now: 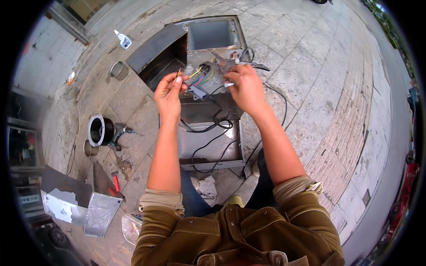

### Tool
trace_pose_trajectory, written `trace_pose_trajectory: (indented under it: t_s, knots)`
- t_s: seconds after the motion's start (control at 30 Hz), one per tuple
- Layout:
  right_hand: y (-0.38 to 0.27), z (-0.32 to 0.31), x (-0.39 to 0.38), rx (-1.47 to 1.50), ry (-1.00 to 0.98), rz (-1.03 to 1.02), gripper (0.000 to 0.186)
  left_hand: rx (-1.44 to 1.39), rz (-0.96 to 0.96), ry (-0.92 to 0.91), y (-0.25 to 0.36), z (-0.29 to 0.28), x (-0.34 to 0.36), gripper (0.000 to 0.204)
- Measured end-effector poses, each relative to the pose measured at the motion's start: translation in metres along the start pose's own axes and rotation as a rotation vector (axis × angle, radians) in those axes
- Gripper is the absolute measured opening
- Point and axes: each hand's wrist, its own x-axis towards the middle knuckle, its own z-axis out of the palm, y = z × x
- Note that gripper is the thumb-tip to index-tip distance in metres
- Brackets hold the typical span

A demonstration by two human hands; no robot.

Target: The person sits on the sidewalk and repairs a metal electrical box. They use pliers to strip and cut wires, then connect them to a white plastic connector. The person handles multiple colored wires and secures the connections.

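A dismantled metal appliance housing (213, 142) lies on the paving in front of me. Coloured wires (200, 76) and black cables (208, 128) spill from its upper part. My left hand (168, 91) pinches the end of a thin wire between thumb and fingers. My right hand (246, 86) is closed on a small pale connector at the wire bundle, close to a dark tool (255, 65) lying on the housing. Both hands hover just above the wiring, a short gap apart.
A round blower wheel (98, 130) and a cordless drill (119, 134) lie to the left. A metal can (118, 70), a white squeeze bottle (123, 40), sheet-metal panels (101, 213) and a red-handled tool (116, 182) are scattered on the paving. A rag (206, 188) sits by my knees.
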Motion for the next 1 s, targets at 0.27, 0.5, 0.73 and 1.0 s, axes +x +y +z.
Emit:
trace_pose_trajectory:
  t_s: [0.27,0.5,0.73,1.0]
  knots:
    - [-0.001,0.038,0.011,-0.424,-0.118,-0.246,0.008,0.008,-0.007,0.021,-0.016,-0.014,0.007,0.018]
    - [-0.006,0.061,0.017,-0.484,-0.215,-0.236,0.014,0.039,0.017,-0.019,-0.024,-0.02,0.007,0.019]
    - [-0.002,0.004,0.021,0.459,0.181,0.297,0.012,0.203,0.125,-0.121,-0.011,0.0,-0.008,0.016]
    - [-0.027,-0.028,-0.004,1.348,0.1,0.719,0.012,0.419,0.214,-0.224,0.004,0.027,-0.027,0.011]
